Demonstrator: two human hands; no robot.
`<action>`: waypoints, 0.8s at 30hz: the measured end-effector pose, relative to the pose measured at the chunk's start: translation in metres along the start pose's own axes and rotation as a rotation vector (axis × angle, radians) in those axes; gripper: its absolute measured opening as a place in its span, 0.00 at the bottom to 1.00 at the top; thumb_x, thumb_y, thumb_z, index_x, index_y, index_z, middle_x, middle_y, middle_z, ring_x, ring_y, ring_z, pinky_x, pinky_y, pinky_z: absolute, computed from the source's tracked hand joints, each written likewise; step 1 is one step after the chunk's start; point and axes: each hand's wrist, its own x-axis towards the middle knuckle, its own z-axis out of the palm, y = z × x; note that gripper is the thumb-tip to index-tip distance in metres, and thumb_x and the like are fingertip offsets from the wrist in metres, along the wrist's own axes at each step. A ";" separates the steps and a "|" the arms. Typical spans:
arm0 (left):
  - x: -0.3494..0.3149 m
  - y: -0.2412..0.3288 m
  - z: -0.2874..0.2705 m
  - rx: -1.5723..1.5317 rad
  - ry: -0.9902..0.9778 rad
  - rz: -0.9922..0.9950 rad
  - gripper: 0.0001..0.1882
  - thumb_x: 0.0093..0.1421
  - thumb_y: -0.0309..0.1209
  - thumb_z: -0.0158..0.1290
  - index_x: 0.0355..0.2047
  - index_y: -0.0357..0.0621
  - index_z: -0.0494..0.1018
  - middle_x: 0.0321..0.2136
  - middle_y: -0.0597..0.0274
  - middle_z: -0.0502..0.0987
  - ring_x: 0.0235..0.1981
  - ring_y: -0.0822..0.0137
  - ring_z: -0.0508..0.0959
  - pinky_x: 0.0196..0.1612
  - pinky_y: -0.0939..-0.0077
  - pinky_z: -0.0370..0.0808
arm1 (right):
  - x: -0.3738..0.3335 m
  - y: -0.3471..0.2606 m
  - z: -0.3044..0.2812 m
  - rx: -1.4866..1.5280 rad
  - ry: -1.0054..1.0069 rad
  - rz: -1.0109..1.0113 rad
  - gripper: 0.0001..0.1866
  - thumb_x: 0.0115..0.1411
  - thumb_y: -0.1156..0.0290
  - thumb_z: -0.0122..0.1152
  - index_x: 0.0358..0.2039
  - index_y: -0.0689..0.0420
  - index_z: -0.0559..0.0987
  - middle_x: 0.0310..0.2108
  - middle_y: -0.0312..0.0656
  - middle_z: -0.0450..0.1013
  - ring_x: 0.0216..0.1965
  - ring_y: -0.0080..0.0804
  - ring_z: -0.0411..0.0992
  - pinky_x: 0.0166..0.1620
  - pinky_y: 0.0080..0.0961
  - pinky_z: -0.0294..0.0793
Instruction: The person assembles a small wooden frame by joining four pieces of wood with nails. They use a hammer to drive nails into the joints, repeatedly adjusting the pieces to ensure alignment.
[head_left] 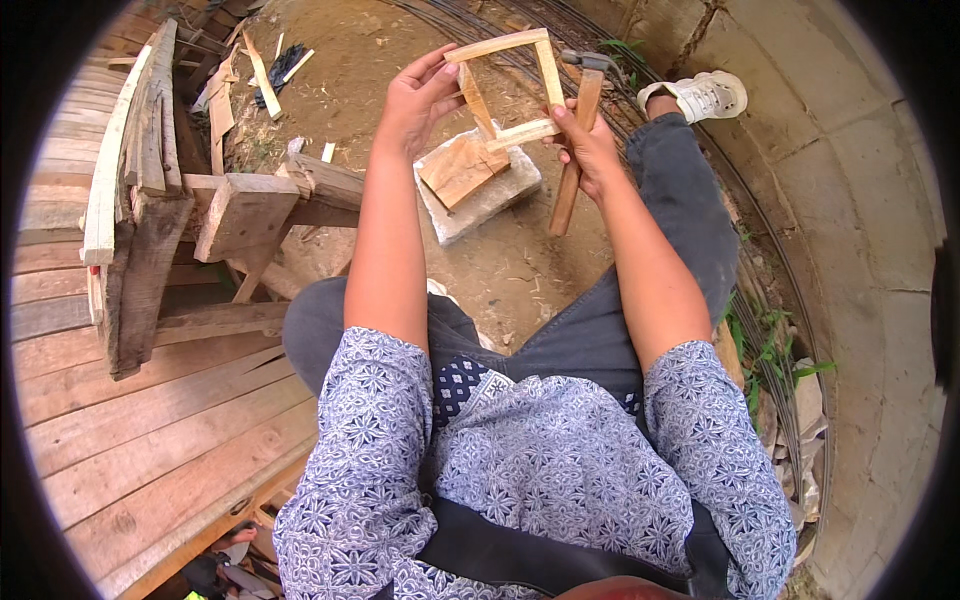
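A small four-sided frame of pale wooden strips (500, 45) is held up between my hands. My left hand (415, 105) pinches its upper left corner between thumb and fingers. My right hand (590, 150) is closed round the wooden handle of a hammer (564, 205), its thumb pressed against the lower right corner of the frame. The hammer's dark metal head points up, beside the frame's right strip. Below the frame, a wooden block (462, 175) lies on a pale stone slab (505, 207) on the ground; the lower strip partly overlaps the block in view.
A rough timber bench (150, 250) stands at my left over a plank platform (180, 440). Wood scraps (262, 78) litter the dirt ground. Dark rods (775, 250) run along a curved concrete wall (850, 250) at right. My outstretched leg ends in a white shoe (708, 97).
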 end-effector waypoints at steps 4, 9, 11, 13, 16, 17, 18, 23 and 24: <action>0.003 -0.006 -0.006 0.012 0.016 0.077 0.23 0.65 0.29 0.58 0.60 0.38 0.70 0.51 0.55 0.78 0.48 0.62 0.80 0.50 0.63 0.80 | -0.002 0.004 0.005 -0.081 -0.011 0.059 0.25 0.62 0.62 0.69 0.50 0.55 0.64 0.52 0.48 0.75 0.37 0.32 0.81 0.17 0.12 0.68; 0.005 -0.012 -0.024 0.031 0.106 0.074 0.22 0.65 0.29 0.59 0.58 0.38 0.71 0.50 0.56 0.79 0.48 0.63 0.81 0.49 0.64 0.80 | -0.004 0.004 -0.001 -0.042 0.041 0.094 0.27 0.62 0.55 0.69 0.50 0.55 0.64 0.58 0.51 0.70 0.44 0.39 0.81 0.18 0.13 0.67; 0.004 -0.016 -0.031 0.009 0.135 0.047 0.22 0.64 0.30 0.59 0.58 0.38 0.72 0.50 0.56 0.79 0.47 0.64 0.81 0.48 0.65 0.80 | 0.000 0.006 -0.005 -0.012 0.093 0.068 0.25 0.62 0.56 0.69 0.46 0.53 0.64 0.53 0.48 0.73 0.41 0.38 0.82 0.17 0.13 0.65; 0.002 -0.021 -0.040 -0.004 0.166 0.026 0.23 0.64 0.31 0.60 0.58 0.38 0.72 0.49 0.56 0.80 0.46 0.64 0.81 0.48 0.66 0.80 | -0.001 0.008 -0.004 0.011 0.121 0.055 0.23 0.62 0.57 0.69 0.44 0.52 0.63 0.50 0.47 0.74 0.39 0.38 0.83 0.16 0.14 0.65; 0.002 -0.026 -0.045 -0.015 0.199 0.007 0.23 0.64 0.31 0.60 0.57 0.38 0.72 0.49 0.55 0.80 0.46 0.64 0.81 0.48 0.66 0.80 | 0.000 0.008 -0.006 0.023 0.120 0.045 0.23 0.62 0.57 0.68 0.44 0.52 0.63 0.51 0.48 0.74 0.39 0.38 0.83 0.16 0.14 0.65; 0.002 -0.027 -0.045 -0.015 0.204 0.000 0.23 0.64 0.31 0.60 0.57 0.38 0.72 0.49 0.55 0.80 0.46 0.64 0.81 0.48 0.67 0.80 | 0.000 0.008 -0.007 0.025 0.109 0.040 0.23 0.62 0.57 0.68 0.44 0.52 0.63 0.51 0.48 0.74 0.39 0.38 0.83 0.16 0.14 0.65; 0.002 -0.026 -0.045 -0.014 0.210 -0.006 0.23 0.64 0.31 0.60 0.57 0.38 0.72 0.49 0.54 0.80 0.46 0.64 0.81 0.48 0.67 0.80 | 0.000 0.008 -0.006 0.027 0.096 0.035 0.23 0.62 0.57 0.69 0.44 0.52 0.63 0.51 0.49 0.74 0.39 0.38 0.83 0.16 0.14 0.65; 0.000 -0.022 -0.038 -0.001 0.190 -0.001 0.23 0.65 0.32 0.59 0.58 0.39 0.71 0.49 0.54 0.80 0.47 0.63 0.81 0.49 0.66 0.79 | 0.002 0.008 -0.005 -0.033 0.089 0.066 0.24 0.60 0.62 0.71 0.45 0.53 0.63 0.46 0.48 0.75 0.33 0.34 0.82 0.16 0.15 0.65; 0.000 -0.020 -0.035 -0.001 0.168 0.008 0.24 0.65 0.32 0.59 0.59 0.39 0.71 0.49 0.54 0.80 0.48 0.63 0.81 0.49 0.66 0.79 | 0.002 0.008 -0.005 -0.054 0.091 0.071 0.25 0.59 0.63 0.72 0.45 0.53 0.63 0.45 0.48 0.76 0.31 0.33 0.82 0.16 0.15 0.65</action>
